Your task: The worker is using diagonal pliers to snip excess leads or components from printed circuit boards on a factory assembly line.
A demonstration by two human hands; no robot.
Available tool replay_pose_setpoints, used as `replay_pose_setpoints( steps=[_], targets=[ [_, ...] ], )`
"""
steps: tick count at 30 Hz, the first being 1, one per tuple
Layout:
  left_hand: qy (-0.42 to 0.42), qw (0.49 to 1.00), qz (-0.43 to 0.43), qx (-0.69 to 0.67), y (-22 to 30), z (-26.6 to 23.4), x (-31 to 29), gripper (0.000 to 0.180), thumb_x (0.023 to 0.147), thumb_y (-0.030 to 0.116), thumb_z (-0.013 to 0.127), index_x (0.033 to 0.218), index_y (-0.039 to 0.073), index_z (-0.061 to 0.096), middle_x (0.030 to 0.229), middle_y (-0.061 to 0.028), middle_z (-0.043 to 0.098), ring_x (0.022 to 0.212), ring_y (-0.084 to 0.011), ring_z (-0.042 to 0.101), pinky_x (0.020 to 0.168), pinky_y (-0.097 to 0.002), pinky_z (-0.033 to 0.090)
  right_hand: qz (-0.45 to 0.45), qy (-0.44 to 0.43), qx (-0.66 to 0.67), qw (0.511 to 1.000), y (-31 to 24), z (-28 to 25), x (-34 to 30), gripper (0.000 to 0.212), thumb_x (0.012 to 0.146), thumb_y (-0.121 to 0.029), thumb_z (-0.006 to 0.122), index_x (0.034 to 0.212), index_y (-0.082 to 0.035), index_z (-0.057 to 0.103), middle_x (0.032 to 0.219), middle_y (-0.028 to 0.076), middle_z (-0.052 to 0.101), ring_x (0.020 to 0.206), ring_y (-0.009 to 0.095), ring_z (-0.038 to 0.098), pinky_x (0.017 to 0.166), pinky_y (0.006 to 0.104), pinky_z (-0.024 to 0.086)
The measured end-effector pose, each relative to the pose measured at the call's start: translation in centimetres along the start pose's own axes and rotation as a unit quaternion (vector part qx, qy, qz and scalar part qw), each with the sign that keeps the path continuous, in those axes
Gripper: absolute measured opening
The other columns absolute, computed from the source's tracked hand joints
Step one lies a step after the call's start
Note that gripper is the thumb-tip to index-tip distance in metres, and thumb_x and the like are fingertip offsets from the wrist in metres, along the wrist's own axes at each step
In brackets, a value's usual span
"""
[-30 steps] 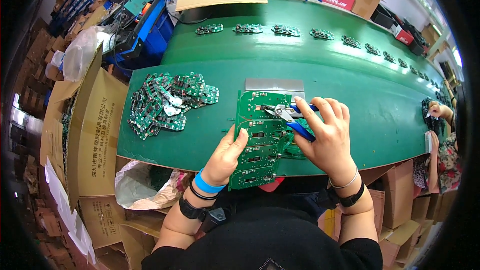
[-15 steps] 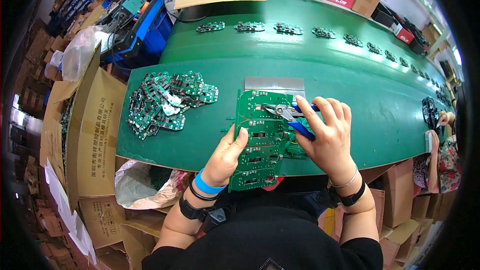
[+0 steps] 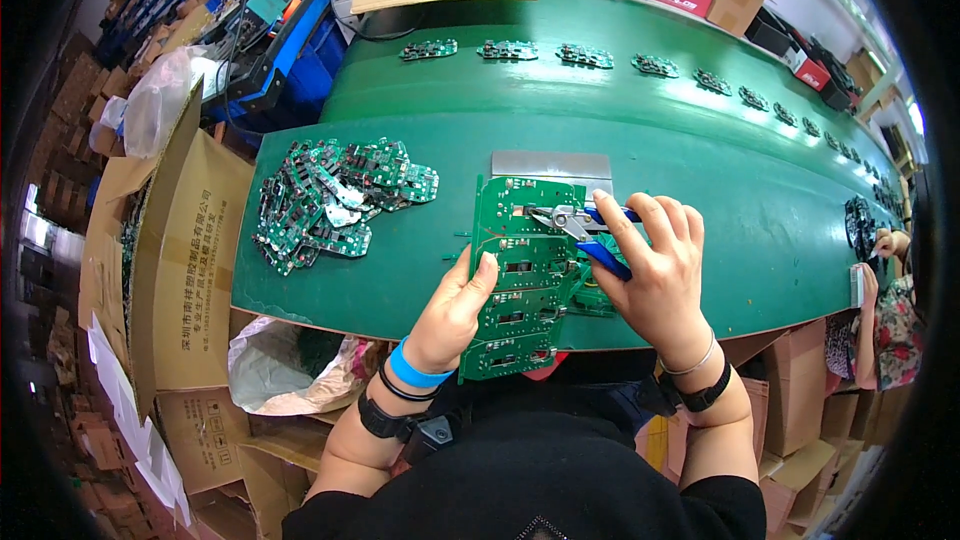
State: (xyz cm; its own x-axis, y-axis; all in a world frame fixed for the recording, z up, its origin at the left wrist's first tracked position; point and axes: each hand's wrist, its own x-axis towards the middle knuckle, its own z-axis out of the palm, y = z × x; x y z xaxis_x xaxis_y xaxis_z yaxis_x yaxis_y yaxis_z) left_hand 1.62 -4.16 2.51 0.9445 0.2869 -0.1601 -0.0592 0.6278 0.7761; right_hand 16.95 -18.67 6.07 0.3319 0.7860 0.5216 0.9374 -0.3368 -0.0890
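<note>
My left hand [image 3: 455,310] grips the left edge of a green circuit board panel [image 3: 518,288], its thumb lying over the front. The panel stands tilted over the table's near edge and is divided into several joined boards. In my right hand [image 3: 655,255] is a pair of blue-handled cutting pliers [image 3: 600,252], fingers wrapped round the grips. The pliers' metal jaws lie at the upper part of the panel, by a small rectangular slot. Green scraps [image 3: 597,290] show partly behind the panel and my right hand. A flat grey metal plate [image 3: 550,165] lies just beyond.
To the left is a heap of separate circuit boards [image 3: 340,200]. A row of boards [image 3: 510,50] lies along the green conveyor belt [image 3: 480,95] behind the table. A cardboard box [image 3: 200,270] and a lined bag [image 3: 290,370] stand at left. Another person's hand [image 3: 890,243] works at far right.
Boards on the conveyor have shifted slightly to the right. My hands, the panel and the pliers stay almost where they were.
</note>
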Motion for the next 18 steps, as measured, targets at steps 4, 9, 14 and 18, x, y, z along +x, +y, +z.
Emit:
replay_pose_setpoints(
  steps=[4, 9, 14, 18],
  targets=[
    [0.023, 1.000, 0.001, 0.005, 0.0, 0.1, -0.1, 0.040, 0.100, 0.025, 0.034, 0.134, 0.004, 0.036, 0.125, -0.0083, 0.050, 0.112, -0.0152, 0.050, 0.094, -0.0303, 0.042, -0.011, 0.025, -0.002, 1.000, 0.0, 0.1, -0.1, 0.058, 0.059, -0.016, 0.073, 0.115, -0.011, 0.059, 0.093, 0.008, 0.053, 0.087, 0.025, 0.052, 0.080, 0.0385, 0.037],
    [0.025, 0.999, 0.015, 0.022, -0.1, -0.4, -0.1, 0.040, 0.100, 0.026, 0.034, 0.134, 0.004, 0.036, 0.126, -0.0084, 0.050, 0.111, -0.0153, 0.051, 0.093, -0.0299, 0.042, -0.011, 0.025, 0.018, 0.999, 0.1, 0.4, -0.3, 0.056, 0.058, -0.015, 0.074, 0.112, -0.011, 0.061, 0.090, 0.007, 0.053, 0.084, 0.025, 0.052, 0.077, 0.0379, 0.038],
    [0.032, 0.999, 0.000, 0.016, 0.5, -0.9, -0.3, 0.045, 0.100, 0.032, 0.032, 0.135, 0.004, 0.035, 0.128, -0.0122, 0.049, 0.114, -0.0216, 0.051, 0.095, -0.0365, 0.043, 0.015, 0.087, 0.040, 0.995, 0.7, 0.1, -0.3, 0.051, 0.060, -0.017, 0.075, 0.109, -0.011, 0.062, 0.091, 0.007, 0.053, 0.081, 0.024, 0.052, 0.073, 0.0370, 0.039],
    [-0.074, 0.934, -0.086, -0.338, 0.4, -2.9, -0.2, 0.061, 0.097, 0.049, 0.023, 0.138, 0.005, 0.030, 0.134, -0.0188, 0.042, 0.117, -0.0354, 0.048, 0.093, -0.0516, 0.045, 0.039, 0.054, 0.055, 0.996, 1.3, -0.5, -0.9, 0.048, 0.060, -0.016, 0.074, 0.107, -0.010, 0.063, 0.090, 0.008, 0.054, 0.081, 0.025, 0.052, 0.073, 0.0372, 0.039]
  ],
)
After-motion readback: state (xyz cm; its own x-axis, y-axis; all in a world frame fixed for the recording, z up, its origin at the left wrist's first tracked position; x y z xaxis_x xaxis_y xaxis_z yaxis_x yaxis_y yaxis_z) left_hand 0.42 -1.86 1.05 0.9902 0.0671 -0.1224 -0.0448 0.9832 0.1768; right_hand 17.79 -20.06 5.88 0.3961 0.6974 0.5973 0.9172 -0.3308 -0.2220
